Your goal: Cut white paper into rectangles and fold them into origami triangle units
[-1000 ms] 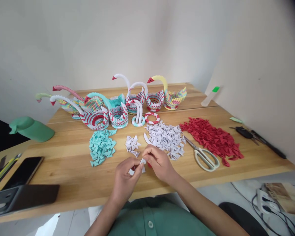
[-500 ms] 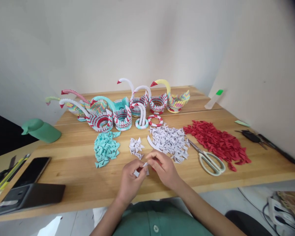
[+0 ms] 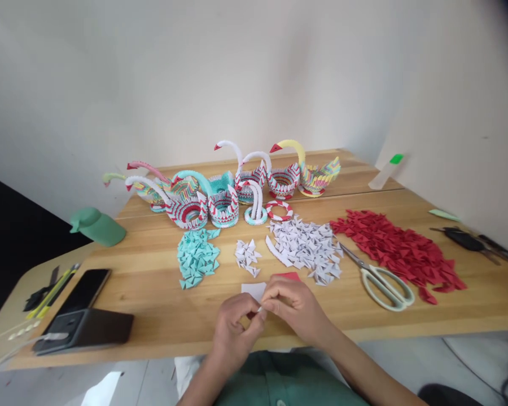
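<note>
Near the table's front edge, my left hand [image 3: 237,327] and my right hand [image 3: 298,309] meet fingertip to fingertip. Both pinch a small white paper piece [image 3: 259,309], mostly covered by the fingers. Just beyond them lie a flat white paper sheet [image 3: 250,288] and a red paper [image 3: 288,276], the latter partly behind my right hand. A small cluster of folded white paper triangles [image 3: 247,256] sits farther out, with a larger white pile [image 3: 307,245] to its right. A curved white strip of joined pieces [image 3: 278,252] rests along that pile's left side.
Teal triangles [image 3: 198,256] lie left, red triangles [image 3: 400,248] right, beside white-handled scissors [image 3: 387,286]. Several paper swans [image 3: 223,206] and a red-white ring [image 3: 279,210] stand behind. On the left are a green bottle [image 3: 97,226], a phone [image 3: 84,290] and a dark box [image 3: 88,330].
My hands have come nearer the table's front edge, still pinching the white paper piece. More of the white sheet and red paper shows. The whole view has shifted, with the table appearing farther right.
</note>
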`<state>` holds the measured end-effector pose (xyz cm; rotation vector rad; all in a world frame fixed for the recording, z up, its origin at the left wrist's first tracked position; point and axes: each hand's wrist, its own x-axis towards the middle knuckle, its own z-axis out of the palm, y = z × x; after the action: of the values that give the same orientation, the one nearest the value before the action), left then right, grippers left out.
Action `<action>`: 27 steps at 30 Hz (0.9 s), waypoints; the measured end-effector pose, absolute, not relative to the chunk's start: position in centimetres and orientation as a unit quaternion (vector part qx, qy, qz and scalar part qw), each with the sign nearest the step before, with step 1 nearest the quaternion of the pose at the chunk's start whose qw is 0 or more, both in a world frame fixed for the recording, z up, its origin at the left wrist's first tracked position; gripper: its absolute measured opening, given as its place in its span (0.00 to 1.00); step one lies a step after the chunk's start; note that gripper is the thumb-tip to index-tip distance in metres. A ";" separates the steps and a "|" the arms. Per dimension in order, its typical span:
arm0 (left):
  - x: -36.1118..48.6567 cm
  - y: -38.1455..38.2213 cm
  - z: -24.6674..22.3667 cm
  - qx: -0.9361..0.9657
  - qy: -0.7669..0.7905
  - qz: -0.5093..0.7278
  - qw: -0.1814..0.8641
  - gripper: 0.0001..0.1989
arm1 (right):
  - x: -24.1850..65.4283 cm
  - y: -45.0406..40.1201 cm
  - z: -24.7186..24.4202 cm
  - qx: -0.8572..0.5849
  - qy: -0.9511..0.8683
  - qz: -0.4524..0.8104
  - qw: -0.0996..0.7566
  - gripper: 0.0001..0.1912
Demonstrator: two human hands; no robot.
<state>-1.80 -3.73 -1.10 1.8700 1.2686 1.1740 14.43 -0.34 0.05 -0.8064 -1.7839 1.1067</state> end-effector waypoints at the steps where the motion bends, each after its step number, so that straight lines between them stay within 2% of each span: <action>1: -1.9 -3.9 -1.3 0.698 0.478 0.444 0.295 0.14 | 14.4 -0.4 -0.1 -0.320 -0.719 0.443 0.430 0.13; 8: -2.1 -4.8 -2.0 0.653 0.504 0.448 0.345 0.11 | 14.7 -0.9 -0.6 -0.343 -0.738 0.383 0.437 0.12; 16: -1.8 -4.7 -1.8 0.666 0.505 0.451 0.313 0.12 | 15.0 -1.0 -0.6 -0.370 -0.728 0.379 0.436 0.12; 21: -1.2 -4.3 -1.7 0.659 0.495 0.435 0.362 0.09 | 15.3 -1.0 -0.3 -0.385 -0.727 0.360 0.440 0.11; 27: -0.9 -3.8 -2.2 0.679 0.489 0.425 0.345 0.13 | 15.1 -1.2 -0.9 -0.356 -0.736 0.345 0.461 0.11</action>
<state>-0.93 -3.82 -2.22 1.7625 1.2695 1.1033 15.14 -1.17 -0.88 -0.8761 -1.8119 0.8493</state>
